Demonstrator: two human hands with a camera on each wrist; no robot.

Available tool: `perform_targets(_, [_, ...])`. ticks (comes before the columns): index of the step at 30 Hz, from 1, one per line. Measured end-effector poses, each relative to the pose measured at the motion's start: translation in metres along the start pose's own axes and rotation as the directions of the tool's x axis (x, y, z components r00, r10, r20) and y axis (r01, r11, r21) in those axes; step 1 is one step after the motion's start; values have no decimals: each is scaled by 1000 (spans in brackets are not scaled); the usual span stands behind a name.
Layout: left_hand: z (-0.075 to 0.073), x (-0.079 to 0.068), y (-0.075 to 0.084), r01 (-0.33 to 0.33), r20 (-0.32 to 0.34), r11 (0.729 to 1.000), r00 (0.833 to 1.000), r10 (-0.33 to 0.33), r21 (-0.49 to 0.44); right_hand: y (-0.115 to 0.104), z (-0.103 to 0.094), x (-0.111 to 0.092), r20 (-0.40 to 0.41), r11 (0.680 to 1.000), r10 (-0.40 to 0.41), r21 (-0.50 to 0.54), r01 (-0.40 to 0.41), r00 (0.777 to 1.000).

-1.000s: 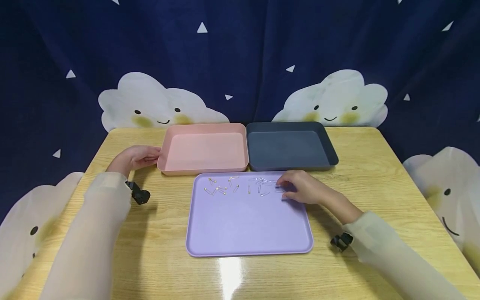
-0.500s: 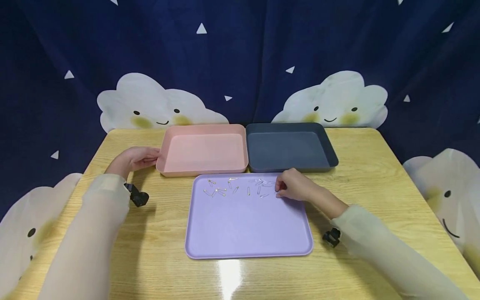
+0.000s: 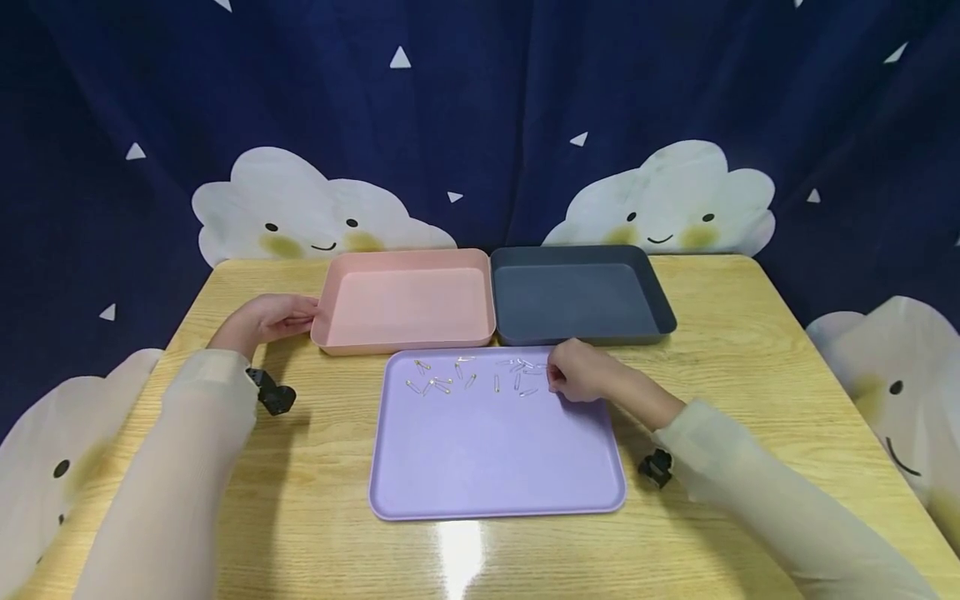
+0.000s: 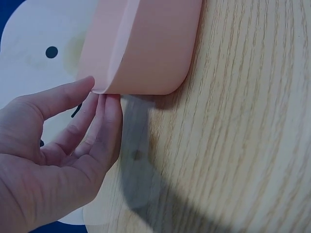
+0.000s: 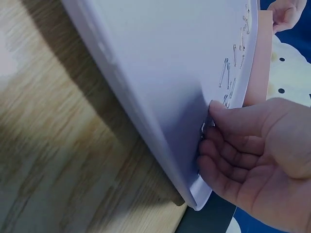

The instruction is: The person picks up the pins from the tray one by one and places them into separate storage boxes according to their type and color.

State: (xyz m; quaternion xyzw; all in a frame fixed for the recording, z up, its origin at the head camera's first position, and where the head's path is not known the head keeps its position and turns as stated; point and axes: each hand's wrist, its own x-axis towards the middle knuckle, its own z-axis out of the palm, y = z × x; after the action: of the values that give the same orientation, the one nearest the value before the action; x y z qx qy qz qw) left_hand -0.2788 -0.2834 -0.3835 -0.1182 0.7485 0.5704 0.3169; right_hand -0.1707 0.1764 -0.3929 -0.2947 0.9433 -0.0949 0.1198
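Pink tray (image 3: pixel 412 302) pinched by left hand (image 3: pixel 272 317), right hand (image 3: pixel 581 372), spread earlier, now pinching pin (image 5: pixel 203 127)

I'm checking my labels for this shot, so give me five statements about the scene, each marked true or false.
1. The left hand touches the pink tray. True.
2. Several safety pins lie on the purple tray. True.
3. The pink tray is full of safety pins. False: none shows inside it.
4. A pin shows between the thumb and fingers of the right hand. True.
5. The right hand grips the pink tray's rim. False: it is over the far side of the purple tray, near the dark tray.
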Motion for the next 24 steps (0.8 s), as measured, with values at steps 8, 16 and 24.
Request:
perform_targets(8, [-2, 3, -1, 6, -11, 1000, 1000, -6, -2, 0, -4, -5, 9, 998, -37, 60, 37, 999])
perform_targets(16, [-3, 2, 1, 6, -7, 1000, 1000, -6, 2, 6, -13, -7, 211, 956, 11, 285, -73, 977])
perform_targets(24, [-2, -1, 0, 6, -6, 1000, 1000, -6, 15, 11, -11, -7, 329, 826, 44, 519, -219, 943])
